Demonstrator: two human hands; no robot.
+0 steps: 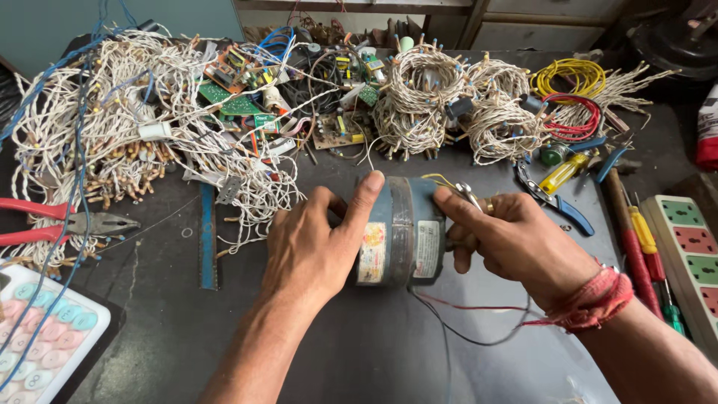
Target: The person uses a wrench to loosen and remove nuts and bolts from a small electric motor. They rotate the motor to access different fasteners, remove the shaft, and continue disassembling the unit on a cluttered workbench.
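A small drum-shaped electric motor with a blue-grey metal casing (399,232) lies on its side at the middle of the dark bench (359,352), with worn labels on its curved wall. The left hand (310,251) is closed over its left end, thumb laid along the top. The right hand (516,239) holds the right end, forefinger stretched onto the casing and the other fingers curled around the shaft side; thin metal tweezers (470,196) seem to be pinched in this grip, though how firmly cannot be told. Thin red and black lead wires (479,323) trail from under the motor and pass below the right wrist.

Just beyond the right hand lie blue-handled cutting pliers (557,206) and a yellow-handled screwdriver (562,173); further right are red-handled screwdrivers (645,251) and a white power strip with coloured sockets (692,251). Behind are coils of twisted white wire (419,97) and green circuit boards (228,97). Red-handled pliers (63,223) lie at the far left, above a white calculator with pastel keys (45,337).

The motor looks heavy and round, so it could roll if either hold slackens. The leads under the wrist could snag and tear at their joints if the casing is turned. The tweezer tips, so close to the yellow wire at the top, might nick its insulation.
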